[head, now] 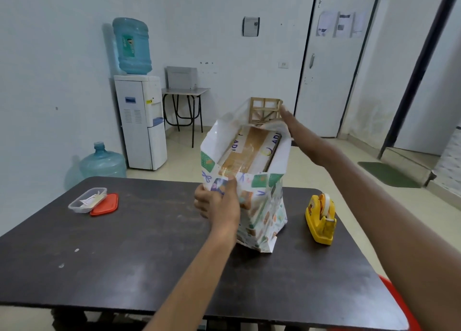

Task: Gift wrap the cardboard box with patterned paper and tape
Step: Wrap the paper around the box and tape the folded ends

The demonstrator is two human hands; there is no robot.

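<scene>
A cardboard box (252, 147) stands on end on the dark table (124, 250), sleeved in patterned paper (259, 211) whose open top rim rises above the box's taped end. My left hand (217, 201) grips the near left corner of the wrapped box, thumb on the paper's front flap. Above the far right rim, my right hand (290, 119) stretches out with straight fingers and touches the paper's upper edge. A yellow tape dispenser (321, 218) sits on the table to the right of the box.
A clear plastic tub (87, 199) with a red lid (104, 204) beside it lies at the table's far left. Beyond the table stand a water dispenser (141, 121), a spare bottle (102, 162) on the floor, a small desk (185, 91) and a wooden rack (265, 109).
</scene>
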